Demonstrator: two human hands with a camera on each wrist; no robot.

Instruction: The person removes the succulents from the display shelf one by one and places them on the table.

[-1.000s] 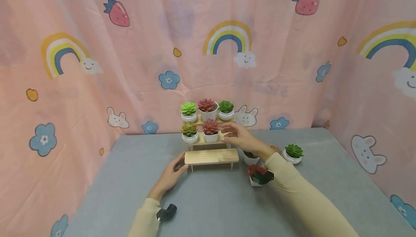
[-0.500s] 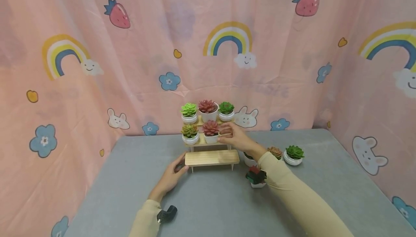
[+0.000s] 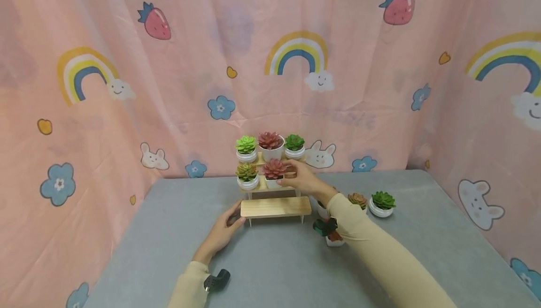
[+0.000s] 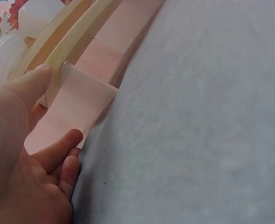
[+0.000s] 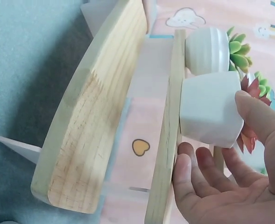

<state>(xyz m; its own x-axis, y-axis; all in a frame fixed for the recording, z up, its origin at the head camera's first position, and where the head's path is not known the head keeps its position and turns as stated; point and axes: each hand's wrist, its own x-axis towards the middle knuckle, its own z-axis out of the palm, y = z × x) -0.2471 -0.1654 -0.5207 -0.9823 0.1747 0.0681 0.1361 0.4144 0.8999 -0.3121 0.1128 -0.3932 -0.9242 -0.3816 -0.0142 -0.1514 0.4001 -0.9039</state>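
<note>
A tiered wooden plant stand (image 3: 275,207) holds small potted succulents on its upper two steps. On the middle step, my right hand (image 3: 302,179) grips a red succulent (image 3: 274,169) in a white square pot (image 5: 212,109). The right wrist view has the thumb at the pot's rim and the fingers along its side. My left hand (image 3: 221,232) holds the left end of the lowest step, its thumb (image 4: 38,79) against the wooden edge. Left of the red plant sits a yellow-green succulent (image 3: 247,173) in a round white pot.
The top step carries a light green succulent (image 3: 246,144), a dark red one (image 3: 271,141) and a dark green one (image 3: 294,142). Right of the stand, a green succulent (image 3: 383,200), a brownish one (image 3: 358,200) and partly hidden pots stand on the grey table (image 3: 270,270).
My right hand has moved a little left, its fingers closer about the red succulent's pot. The left hand stays at the stand's end. The head view has tilted slightly up.
</note>
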